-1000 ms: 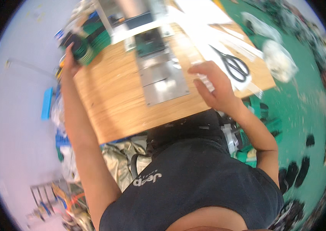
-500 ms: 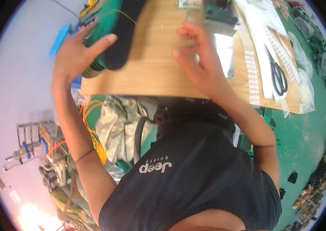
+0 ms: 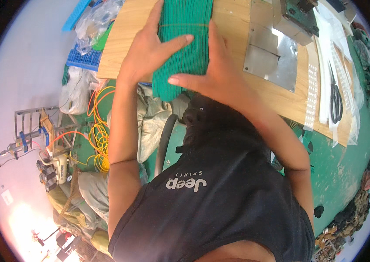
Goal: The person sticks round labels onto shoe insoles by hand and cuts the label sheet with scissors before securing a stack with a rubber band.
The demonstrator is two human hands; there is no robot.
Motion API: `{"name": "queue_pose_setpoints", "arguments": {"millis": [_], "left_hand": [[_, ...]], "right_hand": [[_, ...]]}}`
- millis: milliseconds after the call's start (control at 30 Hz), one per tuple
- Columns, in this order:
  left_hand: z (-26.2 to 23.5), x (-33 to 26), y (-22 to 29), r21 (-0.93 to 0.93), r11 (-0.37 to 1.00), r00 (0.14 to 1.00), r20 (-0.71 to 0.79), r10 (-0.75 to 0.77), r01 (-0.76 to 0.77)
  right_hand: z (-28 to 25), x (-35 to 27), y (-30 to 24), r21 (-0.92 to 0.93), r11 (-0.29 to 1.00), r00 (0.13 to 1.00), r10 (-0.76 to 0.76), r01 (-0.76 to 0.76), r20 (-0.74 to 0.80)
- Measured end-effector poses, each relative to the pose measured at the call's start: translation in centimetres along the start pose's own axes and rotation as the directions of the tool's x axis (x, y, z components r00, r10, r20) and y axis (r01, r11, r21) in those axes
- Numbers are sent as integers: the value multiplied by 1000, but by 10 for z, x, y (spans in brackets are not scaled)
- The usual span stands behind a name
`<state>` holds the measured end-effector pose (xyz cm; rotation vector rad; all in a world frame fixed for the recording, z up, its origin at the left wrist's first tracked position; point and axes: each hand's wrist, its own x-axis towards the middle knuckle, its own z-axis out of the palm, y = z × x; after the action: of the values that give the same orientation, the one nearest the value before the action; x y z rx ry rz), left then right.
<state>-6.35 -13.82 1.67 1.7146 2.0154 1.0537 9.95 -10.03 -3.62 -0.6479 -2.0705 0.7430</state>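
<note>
- Head view: green bundle (image 3: 182, 56) of flat, ribbed strips stacked together, at the near edge of the wooden table (image 3: 126, 26); lower end sticks out past the edge toward the person.
- Thin band (image 3: 184, 25) around the bundle, crosswise.
- Left hand (image 3: 143, 54) on bundle's left side – partly open, fingers along the side, thumb laid over the top face.
- Right hand (image 3: 222, 70) on the right side – fingers along the edge, thumb over the lower part; bundle sits held between both hands.
- Can't tell if bundle rests on the table or is lifted.
- Metal plate (image 3: 263, 63) right of the right hand, dark machine block (image 3: 296, 19) at its far end.
- Black-handled scissors (image 3: 336, 98) on white strips (image 3: 323, 91), far right.
- Blue crate (image 3: 83, 59) just beside table's left edge; yellow hose (image 3: 101, 148) coiled on floor.
</note>
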Motion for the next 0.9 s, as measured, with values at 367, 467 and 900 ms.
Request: {"name": "queue_pose_setpoints", "arguments": {"millis": [367,467,900], "left_hand": [[3,-2,-4,-435,896,996,60,-73,92],[5,-2,-14,-468,880,996,68,-55,80],[17,10,21,114,987,993,-44,-112,116]], "right_hand": [[-24,10,14,176,969,960,128,-175,248],[-27,9,17,265,946,955,114,-190,275],[-39,44,-18,-425,901,932,226,-88,285]]}}
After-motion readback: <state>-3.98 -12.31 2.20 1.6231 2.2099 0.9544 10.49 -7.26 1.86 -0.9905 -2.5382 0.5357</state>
